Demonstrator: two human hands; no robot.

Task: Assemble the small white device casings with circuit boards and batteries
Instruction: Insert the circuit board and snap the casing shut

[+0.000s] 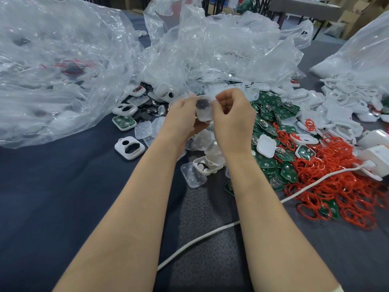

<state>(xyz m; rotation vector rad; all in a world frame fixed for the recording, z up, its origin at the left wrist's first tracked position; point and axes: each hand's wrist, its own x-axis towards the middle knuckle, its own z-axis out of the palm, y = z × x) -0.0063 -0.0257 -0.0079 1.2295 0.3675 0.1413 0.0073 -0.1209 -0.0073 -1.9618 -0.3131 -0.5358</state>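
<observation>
Dark blue cloth lies under everything. Your left hand and right hand pinch a small translucent white square casing with a dark disc inside, just left of the green circuit-board pile.

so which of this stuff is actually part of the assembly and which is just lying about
In the job: clear square plastic cover with a dark round disc, in the grip of left hand and right hand; green circuit boards; white two-hole plastic casing; pile of dark round discs; red rubber rings, likely.
Lying about: crumpled clear plastic bags; white cable; white boxy adapters.
</observation>
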